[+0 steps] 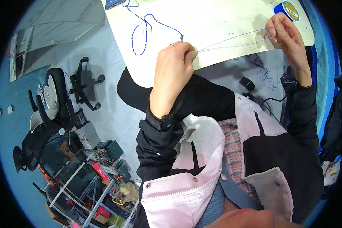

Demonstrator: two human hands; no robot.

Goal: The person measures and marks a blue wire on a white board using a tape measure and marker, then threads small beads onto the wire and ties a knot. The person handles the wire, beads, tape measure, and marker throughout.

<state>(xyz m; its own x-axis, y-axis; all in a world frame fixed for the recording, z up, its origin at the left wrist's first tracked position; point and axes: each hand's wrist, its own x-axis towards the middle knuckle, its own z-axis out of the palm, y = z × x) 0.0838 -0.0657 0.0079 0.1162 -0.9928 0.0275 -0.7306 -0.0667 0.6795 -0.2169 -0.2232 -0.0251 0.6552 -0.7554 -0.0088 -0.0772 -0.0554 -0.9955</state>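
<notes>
Left hand [173, 72] and right hand [287, 36] pinch blue thread [250, 33], its long axis running rightward and slightly forward.

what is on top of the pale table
On the pale table: a blue beaded cord, a blue spool, a tiny dark curl and a dark object cut off above. Whatever the left hand covers cannot be seen.
</notes>
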